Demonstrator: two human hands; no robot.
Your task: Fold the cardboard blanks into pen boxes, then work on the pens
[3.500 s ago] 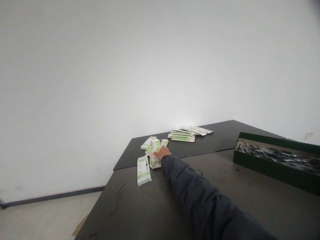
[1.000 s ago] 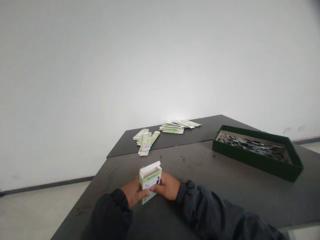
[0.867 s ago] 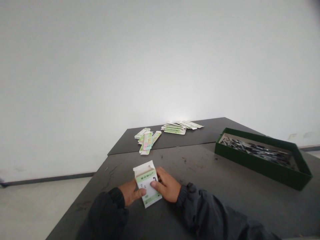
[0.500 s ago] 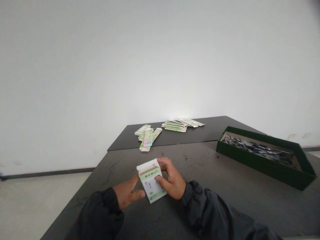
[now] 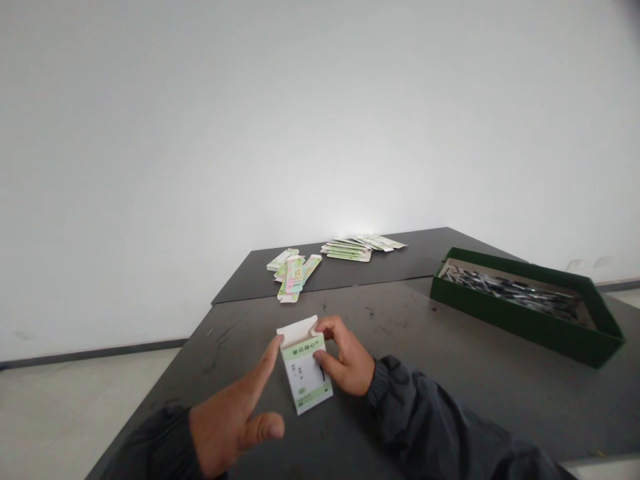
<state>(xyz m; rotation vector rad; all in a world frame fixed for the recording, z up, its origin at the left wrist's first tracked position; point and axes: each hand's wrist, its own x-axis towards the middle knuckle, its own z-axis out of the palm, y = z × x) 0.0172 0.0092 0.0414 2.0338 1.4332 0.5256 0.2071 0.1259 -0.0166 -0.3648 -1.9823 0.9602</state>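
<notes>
A small white and green carton (image 5: 306, 377) stands tilted over the dark table, its top flap raised and the upper end open. My right hand (image 5: 346, 357) grips it by the right side, thumb on the printed front and fingers behind the upper edge. My left hand (image 5: 239, 407) is to the left of the carton with thumb and fingers spread wide. Its index fingertip is at the carton's upper left corner; whether it touches there I cannot tell. The inside of the carton is mostly hidden.
A long green box (image 5: 525, 310) filled with many thin pen-like pieces sits at the right. Flattened green and white cartons (image 5: 350, 250) lie fanned at the back of the table (image 5: 390, 347). A smaller loose pile of printed cartons (image 5: 295, 275) lies left of them, before a white wall.
My left hand has drawn back toward the lower left and its fingers have spread away from the carton. My right hand still holds the carton, which is slightly more upright.
</notes>
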